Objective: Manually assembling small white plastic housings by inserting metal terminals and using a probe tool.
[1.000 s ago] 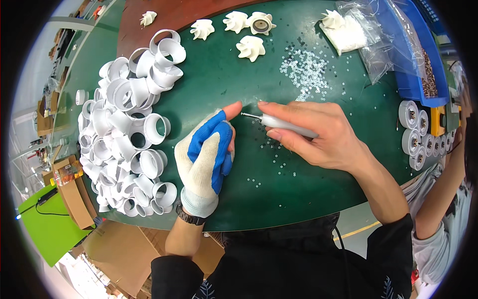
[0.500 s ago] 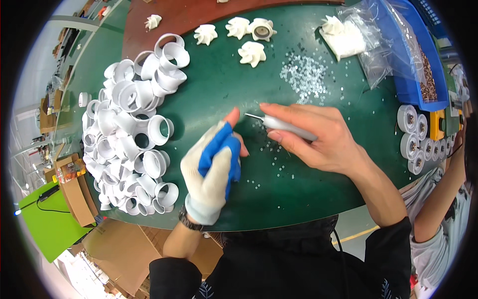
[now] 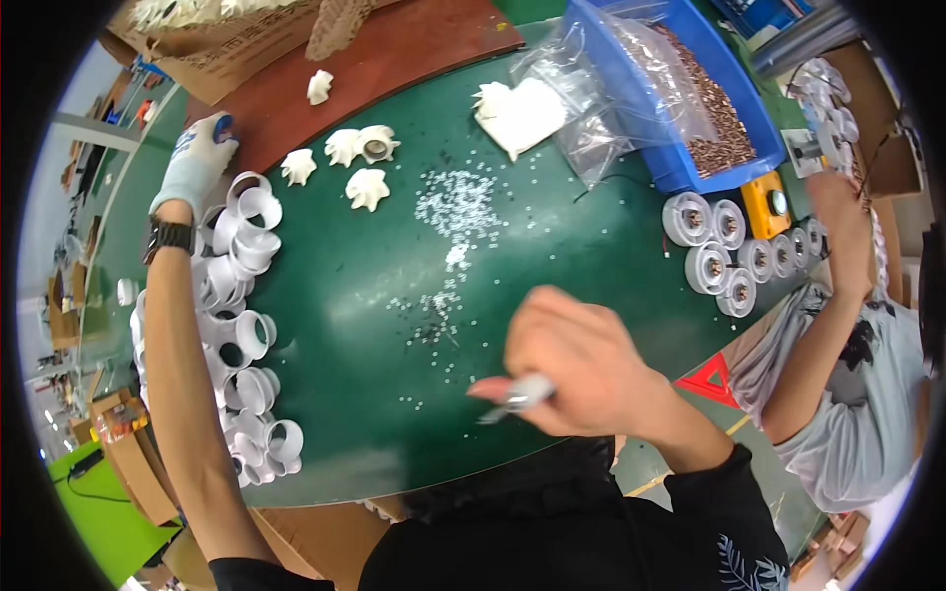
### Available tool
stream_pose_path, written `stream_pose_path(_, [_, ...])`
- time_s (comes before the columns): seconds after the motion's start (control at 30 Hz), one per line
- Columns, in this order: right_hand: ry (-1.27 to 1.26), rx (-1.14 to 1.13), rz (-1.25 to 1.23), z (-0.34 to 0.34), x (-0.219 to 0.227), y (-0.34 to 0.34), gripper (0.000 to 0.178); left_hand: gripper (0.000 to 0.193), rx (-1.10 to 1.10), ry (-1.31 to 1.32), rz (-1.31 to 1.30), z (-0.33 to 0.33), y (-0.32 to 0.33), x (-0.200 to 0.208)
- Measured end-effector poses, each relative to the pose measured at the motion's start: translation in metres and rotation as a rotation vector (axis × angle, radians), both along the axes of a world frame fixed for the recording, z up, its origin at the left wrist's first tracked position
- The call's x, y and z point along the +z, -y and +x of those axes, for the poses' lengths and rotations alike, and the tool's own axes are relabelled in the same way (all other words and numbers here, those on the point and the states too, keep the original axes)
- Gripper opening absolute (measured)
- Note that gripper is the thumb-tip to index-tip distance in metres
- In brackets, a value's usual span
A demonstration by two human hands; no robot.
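Observation:
My right hand (image 3: 581, 369) is closed around a pen-shaped hand tool (image 3: 529, 394) with a pale handle, low over the front of the green table; motion blurs its tip. Far to the left reaches my left hand (image 3: 197, 158), in a white glove with blue on the fingers, beside the red-brown board (image 3: 271, 128). Its fingers bend away, and I cannot see what they touch. White plastic pipe rings (image 3: 251, 335) are heaped under and beside that forearm. Several white finned impellers (image 3: 367, 189) lie nearby. Tiny clear washers (image 3: 458, 207) are scattered mid-table.
A blue bin (image 3: 680, 182) of small copper-coloured parts stands at the back right, near a plastic bag (image 3: 591, 143) and a white pack (image 3: 527, 113). Round clear-rimmed parts (image 3: 708, 266) sit by a yellow device (image 3: 764, 204). A co-worker's arm (image 3: 838, 295) is at right; a cardboard box (image 3: 227, 49) is behind.
My left hand has left the tool's tip and swung far left past the pipe rings. My right hand has drawn nearer with the tool, turning it. The view has shifted.

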State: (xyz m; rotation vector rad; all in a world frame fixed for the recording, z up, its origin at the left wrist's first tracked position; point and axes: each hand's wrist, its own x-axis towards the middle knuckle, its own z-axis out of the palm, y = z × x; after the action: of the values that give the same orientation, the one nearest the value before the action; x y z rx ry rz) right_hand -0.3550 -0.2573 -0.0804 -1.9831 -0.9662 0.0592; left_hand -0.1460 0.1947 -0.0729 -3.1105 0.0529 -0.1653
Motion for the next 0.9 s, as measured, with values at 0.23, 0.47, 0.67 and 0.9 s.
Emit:
stream_pose_path(0.23, [0.415,-0.808,-0.513,0.007,0.005,0.106,0.037,0.039,-0.056,0.222,-0.749,-0.105,0.104,0.063])
stream_pose_path(0.47, [0.327,-0.793,-0.513,0.01,-0.013,0.096,0.042,0.047,-0.083,0.409,-1.316,-0.244,0.191,0.046])
stream_pose_path(0.67, [-0.042,-0.539,0.174,0.006,0.0,0.013,0.043,0.047,-0.238,0.275,-1.44,-0.254,0.197,-0.004])
stream_pose_path(0.9, [-0.125,0.058,0.333,0.042,0.006,-0.055,0.05,0.035,-0.184,0.386,-1.662,-0.245,0.202,-0.025])
